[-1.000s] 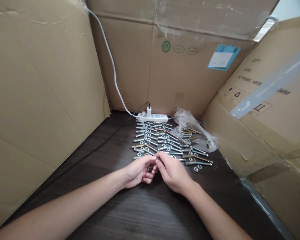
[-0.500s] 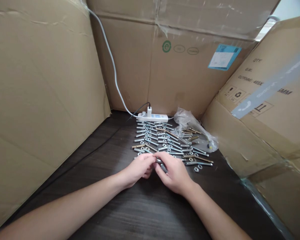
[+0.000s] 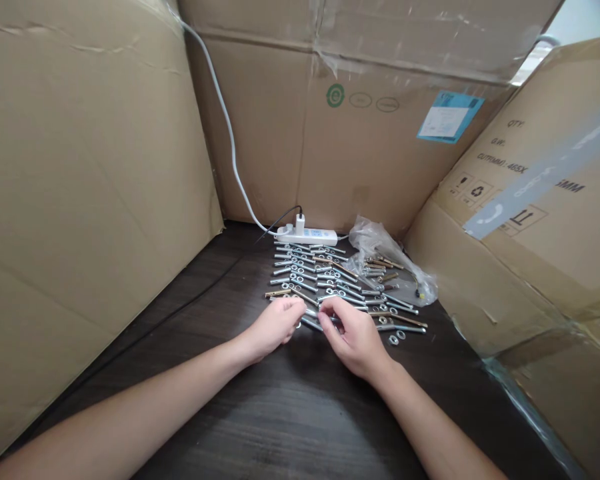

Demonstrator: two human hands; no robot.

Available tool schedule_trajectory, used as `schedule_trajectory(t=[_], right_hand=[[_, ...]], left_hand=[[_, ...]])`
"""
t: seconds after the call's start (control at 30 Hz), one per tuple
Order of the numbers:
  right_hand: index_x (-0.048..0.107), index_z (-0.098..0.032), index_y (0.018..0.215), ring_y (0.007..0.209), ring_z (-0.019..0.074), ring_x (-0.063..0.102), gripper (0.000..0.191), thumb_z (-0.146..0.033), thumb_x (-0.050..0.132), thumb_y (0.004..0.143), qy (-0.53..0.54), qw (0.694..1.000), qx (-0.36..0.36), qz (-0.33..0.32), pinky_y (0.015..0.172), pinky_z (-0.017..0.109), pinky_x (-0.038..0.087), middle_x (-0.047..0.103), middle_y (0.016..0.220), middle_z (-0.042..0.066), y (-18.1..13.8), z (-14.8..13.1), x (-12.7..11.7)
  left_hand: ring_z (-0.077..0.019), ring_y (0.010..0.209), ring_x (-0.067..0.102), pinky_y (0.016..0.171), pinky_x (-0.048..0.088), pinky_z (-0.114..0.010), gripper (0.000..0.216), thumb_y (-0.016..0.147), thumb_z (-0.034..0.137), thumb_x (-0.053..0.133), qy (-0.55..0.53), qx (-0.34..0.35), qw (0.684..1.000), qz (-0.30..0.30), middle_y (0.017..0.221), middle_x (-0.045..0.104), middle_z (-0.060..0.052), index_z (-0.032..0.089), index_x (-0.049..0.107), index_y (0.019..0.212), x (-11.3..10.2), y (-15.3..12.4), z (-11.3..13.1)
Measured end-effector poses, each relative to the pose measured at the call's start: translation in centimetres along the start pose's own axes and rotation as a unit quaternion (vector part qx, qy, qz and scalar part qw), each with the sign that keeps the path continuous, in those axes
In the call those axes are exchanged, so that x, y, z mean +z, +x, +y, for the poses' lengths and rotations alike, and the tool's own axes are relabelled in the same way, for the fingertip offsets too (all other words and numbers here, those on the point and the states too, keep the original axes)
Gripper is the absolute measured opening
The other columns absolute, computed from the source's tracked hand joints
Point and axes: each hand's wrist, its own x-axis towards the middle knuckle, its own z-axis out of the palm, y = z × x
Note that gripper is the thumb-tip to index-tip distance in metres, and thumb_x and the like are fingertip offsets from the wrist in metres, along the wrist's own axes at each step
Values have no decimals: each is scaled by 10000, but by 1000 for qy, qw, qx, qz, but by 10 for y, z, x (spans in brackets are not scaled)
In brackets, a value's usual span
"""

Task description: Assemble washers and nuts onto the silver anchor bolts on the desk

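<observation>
Several metal anchor bolts with nuts and washers (image 3: 325, 277) lie in rows on a dark wooden table (image 3: 280, 413). My left hand (image 3: 273, 328) and my right hand (image 3: 355, 337) meet at the near edge of the rows. Between them they pinch one silver bolt (image 3: 314, 323), which lies low over the table. My left fingertips are at its left end, my right fingertips at its right end. A nut and a washer (image 3: 395, 337) lie loose just right of my right hand.
A white power strip (image 3: 307, 235) with a plugged charger sits at the back, its white cable running up the cardboard. A clear plastic bag (image 3: 385, 257) holding more bolts lies at the back right. Large cardboard boxes (image 3: 80, 187) wall in the table on three sides.
Both hands have moved forward, away from me, toward the rows of bolts. The bolt between them has gone down closer to the table.
</observation>
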Motion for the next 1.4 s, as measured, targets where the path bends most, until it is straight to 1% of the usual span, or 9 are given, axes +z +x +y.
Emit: schedule_trajectory(t=[0.27, 0.4, 0.53, 0.7, 0.83, 0.9, 1.03, 1.2, 1.4], right_hand=[[562, -207, 975, 725, 142, 578, 121, -231, 504, 872, -5, 1000, -21, -7, 627, 227, 421, 623, 864, 16, -1, 2, 3], [581, -203, 951, 729, 144, 588, 130, -205, 530, 832, -16, 999, -28, -16, 643, 231, 428, 631, 849, 16, 1, 4, -1], [604, -208, 896, 697, 138, 585, 116, -191, 558, 791, -26, 998, -9, -61, 635, 227, 428, 639, 814, 2, 3, 9, -19], [632, -211, 874, 638, 132, 565, 109, -205, 565, 787, -45, 989, 57, -128, 599, 226, 409, 621, 727, -16, -7, 22, -43], [641, -224, 848, 644, 140, 567, 103, -200, 564, 784, -68, 979, 82, -174, 584, 230, 397, 623, 726, -15, -15, 31, -46], [644, -227, 848, 665, 146, 574, 106, -198, 565, 784, -77, 978, 81, -174, 600, 235, 401, 630, 743, -8, -16, 32, -44], [641, -238, 869, 676, 140, 575, 117, -195, 573, 784, -82, 979, 78, -170, 621, 232, 403, 635, 762, -18, -16, 31, -37], [640, -248, 905, 647, 130, 566, 140, -206, 582, 785, -101, 978, 89, -158, 580, 218, 373, 621, 726, -35, -15, 29, -31], [612, -224, 913, 651, 137, 564, 151, -184, 561, 777, -87, 979, 103, -154, 614, 236, 391, 611, 741, -22, -17, 31, -42]], left_hand=[[-62, 422, 207, 401, 173, -191, 279, 794, 396, 402, 87, 41, 995, 3, 499, 254, 82, 199, 298, 626, -2, 2, -1], [-82, 497, 264, 473, 218, -214, 317, 796, 384, 422, 151, 83, 985, 10, 528, 275, 61, 187, 288, 587, -2, 2, 2], [-105, 597, 321, 551, 249, -231, 316, 851, 330, 366, 250, 156, 955, -4, 594, 329, 36, 173, 293, 587, -2, 0, 1], [-104, 582, 300, 557, 239, -238, 323, 883, 272, 340, 291, 216, 932, -8, 590, 313, 36, 175, 251, 587, 0, -6, 3], [-100, 564, 284, 553, 226, -242, 321, 883, 220, 351, 324, 249, 911, -49, 576, 292, 38, 173, 235, 587, 0, -12, 3], [-99, 562, 285, 555, 227, -241, 314, 878, 203, 359, 334, 254, 905, -64, 577, 294, 38, 172, 238, 589, 0, -13, 2], [-98, 557, 288, 554, 224, -242, 319, 886, 207, 359, 345, 248, 903, -67, 575, 298, 38, 171, 247, 589, 0, -12, 1], [-98, 561, 297, 557, 231, -239, 319, 893, 209, 354, 351, 251, 899, -76, 578, 302, 38, 171, 250, 595, 1, -11, 1], [-102, 561, 308, 558, 240, -238, 309, 875, 203, 361, 350, 252, 898, -86, 574, 318, 35, 172, 258, 585, 3, -13, 3]])
